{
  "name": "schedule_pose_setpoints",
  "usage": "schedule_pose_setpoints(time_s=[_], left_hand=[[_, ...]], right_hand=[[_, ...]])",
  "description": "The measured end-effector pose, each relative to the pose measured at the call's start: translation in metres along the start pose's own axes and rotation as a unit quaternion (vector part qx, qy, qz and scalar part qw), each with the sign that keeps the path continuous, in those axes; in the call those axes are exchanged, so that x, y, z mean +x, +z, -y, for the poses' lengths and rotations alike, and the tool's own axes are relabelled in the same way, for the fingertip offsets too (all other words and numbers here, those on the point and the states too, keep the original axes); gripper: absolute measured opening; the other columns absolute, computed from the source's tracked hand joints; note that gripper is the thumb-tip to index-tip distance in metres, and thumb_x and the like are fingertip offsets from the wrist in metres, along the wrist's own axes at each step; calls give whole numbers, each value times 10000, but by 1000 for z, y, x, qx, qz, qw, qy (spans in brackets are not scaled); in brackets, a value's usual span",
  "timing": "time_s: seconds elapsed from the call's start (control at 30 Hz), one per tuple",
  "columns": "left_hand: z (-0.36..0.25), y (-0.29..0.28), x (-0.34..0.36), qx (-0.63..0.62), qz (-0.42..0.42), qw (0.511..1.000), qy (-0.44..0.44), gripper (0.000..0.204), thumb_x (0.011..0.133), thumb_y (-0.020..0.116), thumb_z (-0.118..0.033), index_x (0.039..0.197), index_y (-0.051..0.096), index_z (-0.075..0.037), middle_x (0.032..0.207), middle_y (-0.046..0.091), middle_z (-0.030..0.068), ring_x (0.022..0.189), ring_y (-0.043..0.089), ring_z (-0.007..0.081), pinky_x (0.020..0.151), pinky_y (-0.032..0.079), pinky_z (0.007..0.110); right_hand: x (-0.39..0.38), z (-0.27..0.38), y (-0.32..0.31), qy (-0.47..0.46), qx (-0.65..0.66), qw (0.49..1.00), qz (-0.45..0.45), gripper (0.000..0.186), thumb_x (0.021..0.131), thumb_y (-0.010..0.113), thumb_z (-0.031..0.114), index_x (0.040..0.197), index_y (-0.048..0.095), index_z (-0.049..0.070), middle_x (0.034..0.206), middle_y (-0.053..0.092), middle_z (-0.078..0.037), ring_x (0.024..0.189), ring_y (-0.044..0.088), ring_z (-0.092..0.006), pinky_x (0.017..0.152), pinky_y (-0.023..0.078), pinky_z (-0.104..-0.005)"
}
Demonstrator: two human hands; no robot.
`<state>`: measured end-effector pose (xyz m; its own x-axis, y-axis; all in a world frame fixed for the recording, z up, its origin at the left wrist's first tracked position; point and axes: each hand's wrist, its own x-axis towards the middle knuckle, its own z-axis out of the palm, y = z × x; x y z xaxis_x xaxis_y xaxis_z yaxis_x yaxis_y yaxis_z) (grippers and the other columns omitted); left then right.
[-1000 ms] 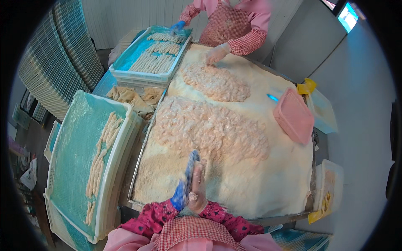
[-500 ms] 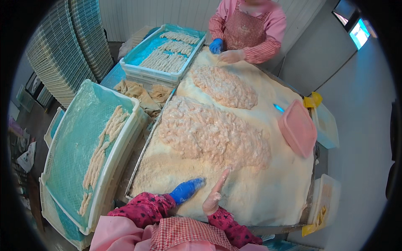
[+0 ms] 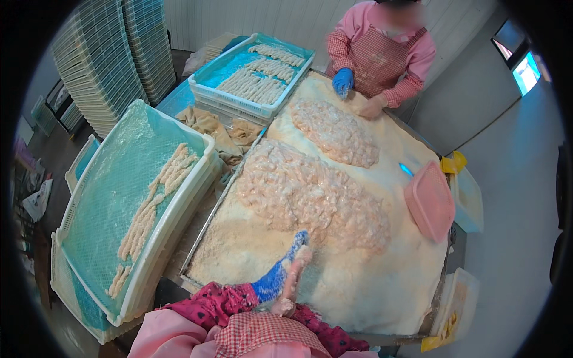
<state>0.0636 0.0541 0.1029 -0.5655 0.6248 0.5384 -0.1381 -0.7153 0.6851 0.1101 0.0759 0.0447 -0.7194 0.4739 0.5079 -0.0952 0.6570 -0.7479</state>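
My left hand (image 3: 276, 277), in a blue glove dusted with white powder, lies against my right hand (image 3: 290, 283) palm to palm. Both hands have straight fingers angled forward, over the powder at the near edge of a large mound of pale pink, wet raw meat pieces (image 3: 310, 191). Whatever may be pressed between the palms is hidden. Pale coating powder (image 3: 352, 292) covers the tabletop around the mound. To my left, a tray lined with green netting (image 3: 98, 209) bears several coated meat strips (image 3: 149, 212) in a row.
Across the table a co-worker (image 3: 382, 53) handles powder beside a smaller meat mound (image 3: 334, 131). A pink basket (image 3: 430, 200) stands at the right edge. Another tray (image 3: 197, 89) of strips, crumpled cloths (image 3: 209, 128) and tall tray stacks (image 3: 89, 65) are at the left and back.
My hands were apart over the powder; they have come together, the left moving forward and right, the right drawing back left. The co-worker's hands have also moved. The view has shifted slightly.
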Motion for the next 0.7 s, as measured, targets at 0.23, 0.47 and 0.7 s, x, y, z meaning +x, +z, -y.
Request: schedule_pose_setpoints(time_s=[0.23, 0.47, 0.7], left_hand=[[-17, -75, -5, -46, -200, 952, -226, 567, 933, 418, -277, 1390, 212, -12, 1434, 264, 126, 1306, 277, 225, 1078, 202, 339], [-168, -151, -11, -147, -444, 870, -153, 457, 934, 460, -263, 1302, 380, -4, 1329, 415, 130, 1208, 409, 253, 1014, 338, 334], [-348, -245, -172, 321, -431, 785, -308, 685, 915, 321, -533, 1350, 324, -5, 1317, 424, 165, 1180, 428, 226, 1024, 308, 361]], right_hand=[[99, -19, 2, 16, -46, 990, 132, 685, 874, 466, 310, 1401, 158, 0, 1444, 153, -242, 1343, 130, -395, 1096, 113, -444], [217, -156, -15, -94, -338, 932, 95, 220, 683, 596, 79, 896, 579, 25, 796, 583, -151, 776, 559, -329, 699, 446, -408], [235, -137, 7, 54, -257, 956, 131, 147, 666, 604, 55, 810, 580, 52, 688, 574, -100, 650, 566, -265, 620, 457, -354]])
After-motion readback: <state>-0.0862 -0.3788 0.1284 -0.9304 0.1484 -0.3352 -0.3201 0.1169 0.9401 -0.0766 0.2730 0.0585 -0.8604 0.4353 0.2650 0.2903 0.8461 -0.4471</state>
